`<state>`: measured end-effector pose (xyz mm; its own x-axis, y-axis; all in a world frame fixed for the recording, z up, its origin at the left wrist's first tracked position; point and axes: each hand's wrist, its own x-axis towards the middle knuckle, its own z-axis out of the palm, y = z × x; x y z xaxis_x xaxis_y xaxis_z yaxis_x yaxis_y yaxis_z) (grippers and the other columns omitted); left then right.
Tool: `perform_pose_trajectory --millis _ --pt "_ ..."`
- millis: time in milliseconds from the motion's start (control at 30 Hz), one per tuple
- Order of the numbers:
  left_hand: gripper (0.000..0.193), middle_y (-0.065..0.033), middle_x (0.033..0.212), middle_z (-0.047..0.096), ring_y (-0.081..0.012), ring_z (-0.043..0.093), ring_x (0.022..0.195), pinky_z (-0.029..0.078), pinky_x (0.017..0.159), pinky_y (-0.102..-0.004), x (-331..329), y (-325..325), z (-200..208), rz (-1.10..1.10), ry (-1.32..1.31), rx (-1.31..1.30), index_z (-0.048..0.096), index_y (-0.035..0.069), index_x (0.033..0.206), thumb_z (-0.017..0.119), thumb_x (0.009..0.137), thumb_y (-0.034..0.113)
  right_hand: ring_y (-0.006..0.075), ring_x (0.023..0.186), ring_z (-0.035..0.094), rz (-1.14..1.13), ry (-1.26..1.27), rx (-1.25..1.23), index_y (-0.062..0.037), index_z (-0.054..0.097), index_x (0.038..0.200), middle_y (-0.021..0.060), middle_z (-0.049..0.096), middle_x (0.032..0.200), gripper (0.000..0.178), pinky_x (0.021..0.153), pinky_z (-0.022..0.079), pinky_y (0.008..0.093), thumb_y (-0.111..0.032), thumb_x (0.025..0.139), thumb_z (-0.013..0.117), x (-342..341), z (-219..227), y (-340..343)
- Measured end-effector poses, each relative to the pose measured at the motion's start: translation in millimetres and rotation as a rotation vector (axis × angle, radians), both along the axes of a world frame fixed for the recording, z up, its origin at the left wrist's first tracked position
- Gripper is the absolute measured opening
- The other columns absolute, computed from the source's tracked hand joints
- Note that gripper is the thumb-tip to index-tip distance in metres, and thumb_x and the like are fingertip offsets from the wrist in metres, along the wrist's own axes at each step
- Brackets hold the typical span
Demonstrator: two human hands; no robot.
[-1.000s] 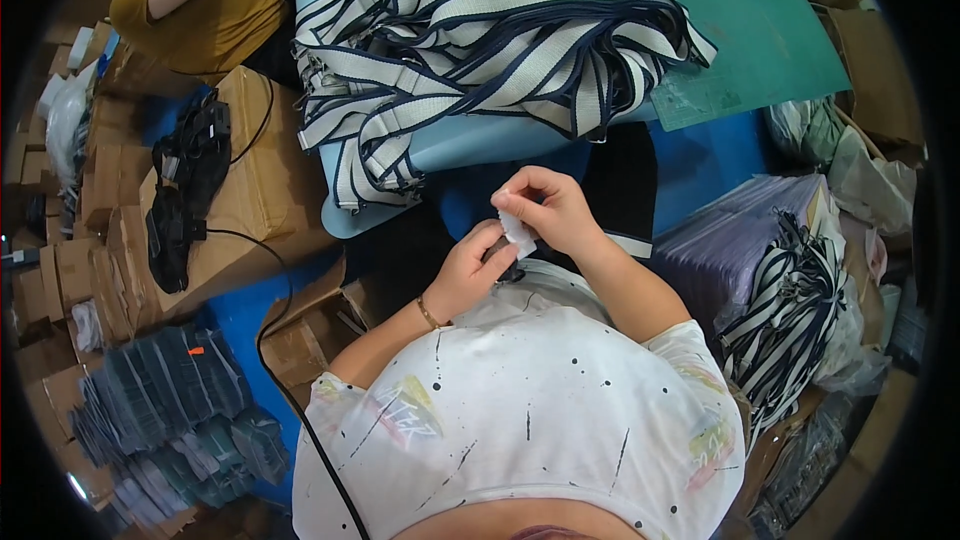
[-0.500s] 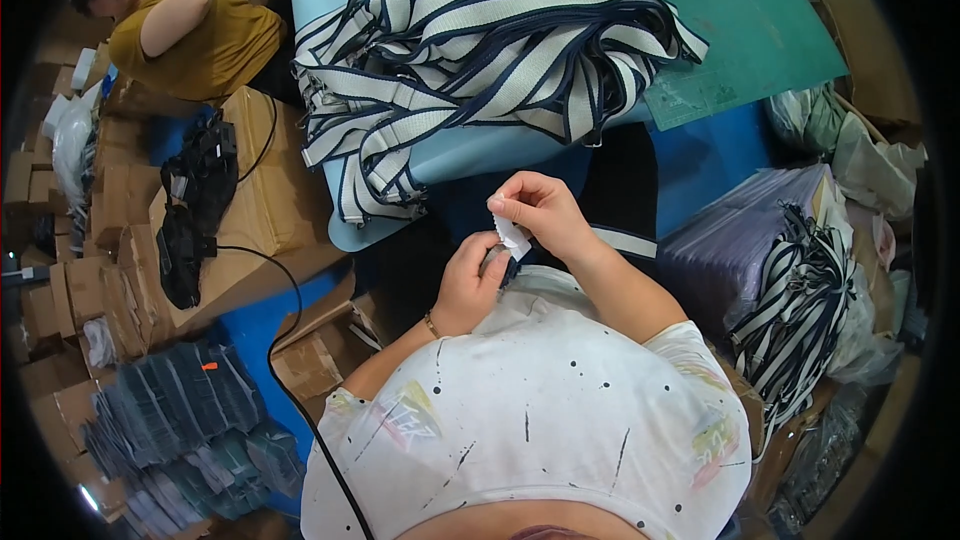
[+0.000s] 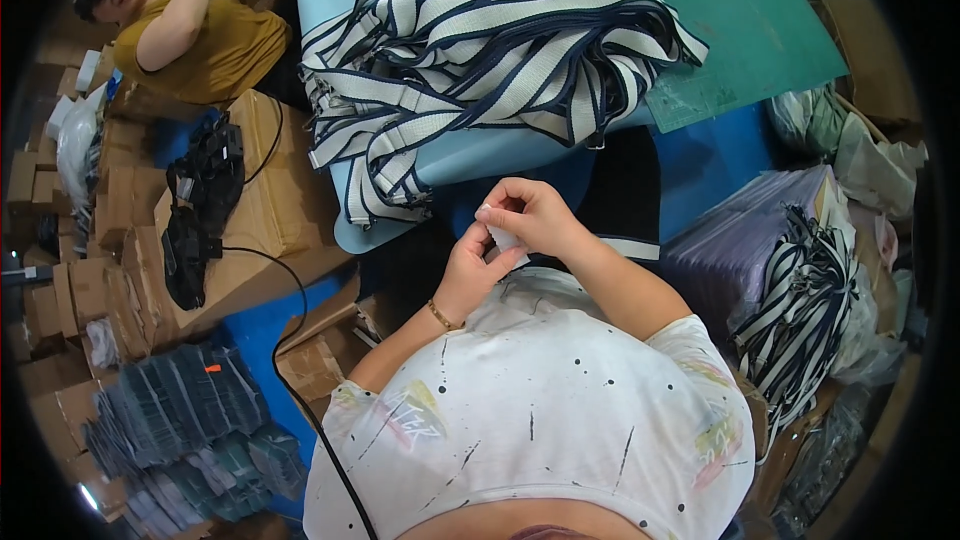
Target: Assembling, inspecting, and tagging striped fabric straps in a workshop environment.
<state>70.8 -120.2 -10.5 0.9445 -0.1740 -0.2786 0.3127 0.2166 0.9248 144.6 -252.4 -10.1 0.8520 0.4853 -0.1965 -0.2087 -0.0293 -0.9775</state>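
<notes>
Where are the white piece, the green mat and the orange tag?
White piece (image 3: 506, 239): head view, on its exposed middle.
Green mat (image 3: 745, 40): head view, on its bare surface.
Orange tag (image 3: 212, 368): head view, on its middle.

Beyond the slip (image 3: 506, 240), straps (image 3: 500, 55) are lying on the far tabletop (image 3: 475, 155); a carton (image 3: 278, 190) is standing left; a bundle (image 3: 793, 310), right.
</notes>
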Motion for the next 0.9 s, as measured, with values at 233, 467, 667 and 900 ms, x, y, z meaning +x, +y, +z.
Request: perform_pose_trajectory --millis 233,467,667,900 --pt "0.037 -0.0023 0.093 0.056 -0.0116 0.054 0.087 0.043 0.082 -0.0243 11.0 29.8 4.2 -0.064 0.158 -0.067 0.049 0.003 0.111 0.064 0.078 -0.001 0.0077 0.083 0.053 0.341 0.012 -0.027 -0.0018 0.056 0.112 0.0026 0.060 0.091 0.031 0.076 0.043 0.0227 -0.020 0.087 0.061 15.0 -10.3 -40.2" --pt "0.018 -0.0033 0.097 0.062 -0.0098 0.057 0.088 0.046 0.081 -0.0249 14.9 46.8 3.8 -0.188 0.138 -0.103 0.059 0.000 0.103 0.058 0.087 0.006 0.0240 0.103 0.054 0.667 -0.306 -0.055 -0.0020 0.044 0.126 0.0134 0.055 0.115 0.075 0.090 0.042 0.0319 -0.031 0.067 0.079 4.2 -9.2 -52.5" --pt "0.011 -0.0076 0.078 0.051 -0.0170 0.051 0.067 0.042 0.061 -0.0256 13.5 35.8 9.0 -0.138 -0.445 0.525 0.058 -0.001 0.085 0.062 0.082 0.009 0.0295 0.082 0.060 0.418 -0.427 -0.339 -0.0017 0.056 0.106 0.0164 0.060 0.093 0.047 0.071 0.048 0.0337 -0.026 0.069 0.073 -23.9 -4.6 -39.9" --pt "0.018 -0.0003 0.094 0.056 -0.0058 0.053 0.082 0.044 0.072 -0.0207 7.0 48.8 -6.4 -0.191 0.015 -0.033 0.055 0.003 0.104 0.059 0.087 0.009 0.0276 0.080 0.062 0.461 -0.730 -0.595 -0.0080 0.058 0.100 0.0096 0.062 0.090 0.042 0.069 0.049 0.0357 -0.020 0.063 0.073 -29.6 17.9 -29.3"
